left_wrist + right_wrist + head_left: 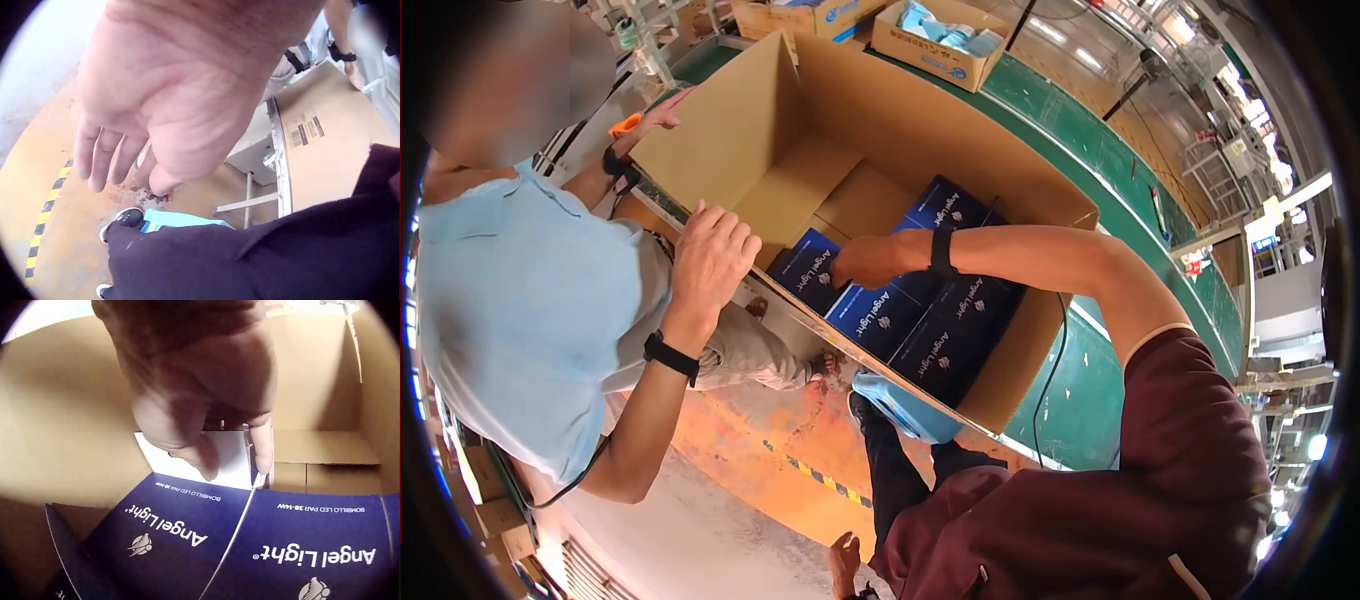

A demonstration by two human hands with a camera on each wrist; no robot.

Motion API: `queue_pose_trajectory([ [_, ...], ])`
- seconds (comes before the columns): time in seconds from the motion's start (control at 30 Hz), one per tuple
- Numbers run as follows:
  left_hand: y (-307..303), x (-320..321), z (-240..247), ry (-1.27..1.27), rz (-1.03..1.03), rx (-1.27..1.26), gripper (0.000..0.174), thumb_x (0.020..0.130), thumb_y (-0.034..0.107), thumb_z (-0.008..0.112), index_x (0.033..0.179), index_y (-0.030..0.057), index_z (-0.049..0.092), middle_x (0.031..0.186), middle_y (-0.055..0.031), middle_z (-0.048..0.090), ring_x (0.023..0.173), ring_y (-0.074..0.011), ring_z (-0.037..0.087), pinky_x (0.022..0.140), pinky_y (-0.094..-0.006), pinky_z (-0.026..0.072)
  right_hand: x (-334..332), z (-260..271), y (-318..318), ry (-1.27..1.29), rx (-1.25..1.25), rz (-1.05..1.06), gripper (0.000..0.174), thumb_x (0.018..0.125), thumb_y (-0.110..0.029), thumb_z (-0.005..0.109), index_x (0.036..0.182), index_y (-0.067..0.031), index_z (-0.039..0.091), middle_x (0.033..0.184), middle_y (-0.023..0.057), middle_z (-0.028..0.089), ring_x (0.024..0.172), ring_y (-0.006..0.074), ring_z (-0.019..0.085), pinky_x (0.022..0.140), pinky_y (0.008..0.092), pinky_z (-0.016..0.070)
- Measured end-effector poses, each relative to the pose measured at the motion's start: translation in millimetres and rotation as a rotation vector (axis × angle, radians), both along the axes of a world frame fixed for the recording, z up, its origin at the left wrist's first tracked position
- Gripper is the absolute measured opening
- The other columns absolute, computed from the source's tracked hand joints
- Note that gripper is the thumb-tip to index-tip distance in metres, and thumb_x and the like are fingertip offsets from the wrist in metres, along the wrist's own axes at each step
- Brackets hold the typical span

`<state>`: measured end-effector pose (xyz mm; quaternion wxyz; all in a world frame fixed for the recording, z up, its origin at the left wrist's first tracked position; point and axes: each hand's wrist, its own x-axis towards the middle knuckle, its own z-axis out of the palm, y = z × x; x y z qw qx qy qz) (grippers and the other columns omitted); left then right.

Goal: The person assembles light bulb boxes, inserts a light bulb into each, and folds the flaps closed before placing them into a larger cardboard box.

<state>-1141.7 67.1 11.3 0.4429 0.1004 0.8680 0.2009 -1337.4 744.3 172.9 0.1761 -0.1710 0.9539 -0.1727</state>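
My right hand (pixel 875 262) reaches down into a large open carton (pixel 720 130). Its fingers grip the side of a dark blue bulb box (pixel 805 268) printed "Angel Light". In the right wrist view, my thumb lies against the box's white side (pixel 231 456), with a finger along its edge; the far fingers are hidden. More blue bulb boxes (pixel 169 519) sit in rows beside it, toward the carton's near end. Low by my side hangs my left hand (pixel 845 565), holding nothing. The left wrist view shows this hand (pixel 169 94) with loosely bent fingers above the floor.
A person in a light blue shirt (pixel 540 300) stands left, both hands at the carton's rim. The carton is on a green-topped bench (pixel 1080 390). Behind it stands a smaller box (pixel 930 55) with blue contents. A blue stool (pixel 910 405) is below; a cable (pixel 1055 370) hangs nearby.
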Motion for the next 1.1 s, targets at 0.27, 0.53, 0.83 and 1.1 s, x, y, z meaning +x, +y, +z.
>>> queue_pose_trajectory([
  [0.27,79.2,-109.8,-32.9,0.301,-0.237,0.335,0.034,0.1,0.02,0.066,0.122,-0.0046,0.072,0.113,-0.0254,0.077,0.105,-0.0351,0.076,0.089,-0.0415,0.0593,18.2,12.7,3.5,0.0,-0.077,-0.234,0.045,0.086,-0.007,0.066,0.13,-0.004,0.069,0.119,0.0232,0.073,0.113,0.0426,0.069,0.096,0.0497,0.0567],
  [0.53,75.4,-48.1,-30.5,0.222,-0.063,0.388,0.025,0.099,0.017,0.065,0.114,-0.0016,0.072,0.094,-0.0253,0.071,0.087,-0.0361,0.076,0.074,-0.0409,0.0571,136.2,180.1,45.9,0.208,0.025,-0.483,0.044,0.093,-0.022,0.069,0.134,-0.0065,0.069,0.124,0.0171,0.075,0.112,0.0381,0.072,0.098,0.046,0.0569],
  [0.83,64.0,105.1,-38.4,0.048,-0.362,0.162,0.044,0.098,0.037,0.064,0.127,0.0053,0.074,0.123,-0.0221,0.075,0.114,-0.0401,0.071,0.099,-0.0469,0.0557,412.2,107.2,-1.4,0.642,-0.712,-1.101,0.021,0.103,-0.013,0.067,0.118,0.0019,0.071,0.11,0.006,0.074,0.106,0.0127,0.066,0.092,0.032,0.0562],
  [1.1,73.0,123.0,2.2,0.105,-0.275,0.134,0.042,0.099,0.034,0.066,0.132,0.008,0.072,0.126,-0.0207,0.074,0.118,-0.0412,0.07,0.103,-0.0455,0.0547,619.0,-144.8,-147.3,-0.228,-0.061,-1.033,0.053,0.089,-0.032,0.073,0.136,-0.0089,0.066,0.131,0.0223,0.067,0.124,0.0402,0.064,0.1,0.0532,0.0546],
])
